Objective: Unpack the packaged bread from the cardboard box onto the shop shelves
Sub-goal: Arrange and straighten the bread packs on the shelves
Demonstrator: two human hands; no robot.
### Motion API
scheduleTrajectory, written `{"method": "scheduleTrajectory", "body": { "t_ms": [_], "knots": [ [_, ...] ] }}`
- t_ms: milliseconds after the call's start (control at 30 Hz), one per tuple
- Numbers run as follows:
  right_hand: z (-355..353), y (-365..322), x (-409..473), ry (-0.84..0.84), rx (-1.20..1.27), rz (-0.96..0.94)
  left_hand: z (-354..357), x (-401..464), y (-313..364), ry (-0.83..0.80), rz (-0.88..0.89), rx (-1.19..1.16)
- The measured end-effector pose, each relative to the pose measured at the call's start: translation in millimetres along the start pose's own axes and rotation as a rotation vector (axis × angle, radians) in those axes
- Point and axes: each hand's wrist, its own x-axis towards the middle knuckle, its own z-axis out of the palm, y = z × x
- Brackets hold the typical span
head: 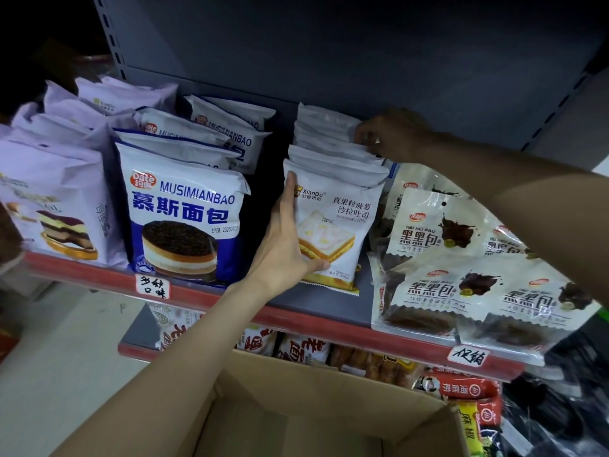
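A row of white toast bread packets (336,219) stands upright on the grey shelf with a red front strip (316,319), one behind another. My left hand (286,239) cups the left edge of the front packet, with the fingers up its side and the thumb across its lower front. At the back of the row, my right hand (389,136) pinches the right corner of a rear packet (326,123). An open cardboard box (296,407) sits below the shelf, and its visible inside shows only bare cardboard.
Blue-and-white mousse bread bags (184,206) and purple cake bags (56,192) stand left of the row. Flat packets of dark bread (461,258) lie piled to the right and overhang the shelf edge. A lower shelf (296,351) holds more packaged snacks.
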Motion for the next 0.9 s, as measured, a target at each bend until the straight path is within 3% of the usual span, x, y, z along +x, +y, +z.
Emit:
{"method": "scheduleTrajectory", "body": {
  "t_ms": [167, 367, 467, 633, 767, 900],
  "knots": [
    [-1.9, -3.7, 6.1, 0.077, -0.071, 0.118, 2.1, -0.8, -0.4, 0.019, -0.011, 0.004],
    [-11.3, -10.8, -0.6, -0.084, 0.053, 0.089, 3.3, 2.7, -1.2, 0.031, -0.015, -0.011],
    [-15.2, -11.0, -4.8, 0.021, 0.037, 0.103, 2.1, -0.9, -4.0, 0.023, -0.017, -0.042],
    [-13.5, -16.5, -12.7, -0.172, 0.179, 0.076, 2.5, -3.6, -1.8, 0.010, -0.019, 0.016],
    [-12.9, -22.2, -11.4, -0.036, 0.284, 0.065, -0.4, -3.1, 1.5, 0.077, -0.012, 0.155],
    [-6.6, -21.5, -8.5, -0.044, 0.124, 0.075, -4.5, 2.9, 1.9, 0.036, -0.068, 0.117]
  ]
}}
